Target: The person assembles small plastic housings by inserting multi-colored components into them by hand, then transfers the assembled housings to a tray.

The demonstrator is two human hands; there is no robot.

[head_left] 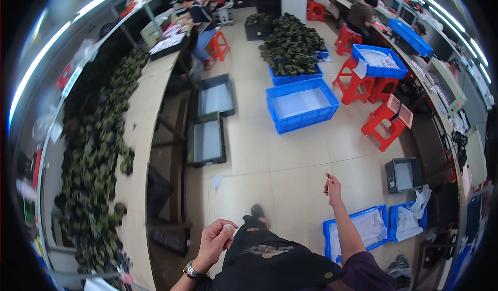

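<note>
My left hand (216,240) is low in front of my body, above the dark clothing, with its fingers curled in. A small pale, ring-like thing (227,226) shows at its thumb and fingers; I cannot tell whether it is worn or held. A metal watch (191,271) is on that wrist. Reaching out to the right, my right hand (333,187) is above the tiled floor with loosely curled fingers. Nothing shows in it. Neither hand touches a table or a crate. Below my right forearm lies a blue crate with a white lining (369,227).
Dark green, leafy-looking pieces (93,187) cover the long left table (136,104). A blue crate (302,122) stands ahead, with a heaped one (293,44) behind it. Red stools (386,122) line the right bench. Grey crates (207,140) sit beside the left table. Several people work farther off.
</note>
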